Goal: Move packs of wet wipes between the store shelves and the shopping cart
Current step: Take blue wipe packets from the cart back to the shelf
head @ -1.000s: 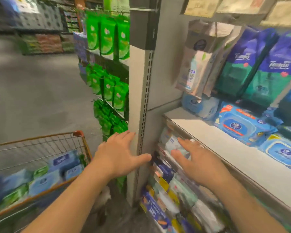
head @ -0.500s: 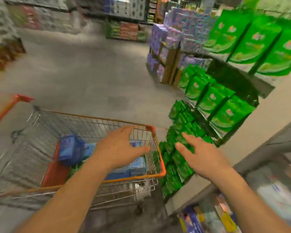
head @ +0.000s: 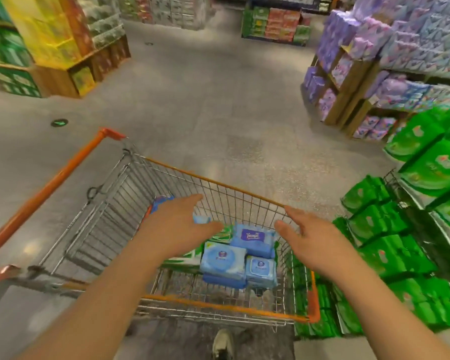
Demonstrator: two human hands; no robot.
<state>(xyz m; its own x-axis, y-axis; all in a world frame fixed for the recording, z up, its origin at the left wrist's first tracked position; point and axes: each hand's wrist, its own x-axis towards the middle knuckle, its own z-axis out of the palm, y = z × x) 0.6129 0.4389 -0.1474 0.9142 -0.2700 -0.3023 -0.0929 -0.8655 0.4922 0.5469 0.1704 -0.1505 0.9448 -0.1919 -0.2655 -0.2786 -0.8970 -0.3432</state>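
In the head view, the left hand (head: 177, 227) and right hand (head: 312, 242) hover spread and empty over the shopping cart (head: 218, 181), fingers relaxed and grasping nothing, likely poised to lift a pack out. Three blue wet-wipe packs show plainly in the basket: a Tempo pack (head: 253, 239), a round-lidded pack (head: 222, 259) and a smaller pack (head: 260, 271). Other packs, some green, lie partly hidden beneath the hands, so the full count is uncertain.

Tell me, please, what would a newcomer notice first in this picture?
First the two bare hands, left hand and right hand, open and empty above the shopping cart in the lower middle. Then the blue wet wipe packs lying inside it, and the bright green packs stacked on the shelves at the right.
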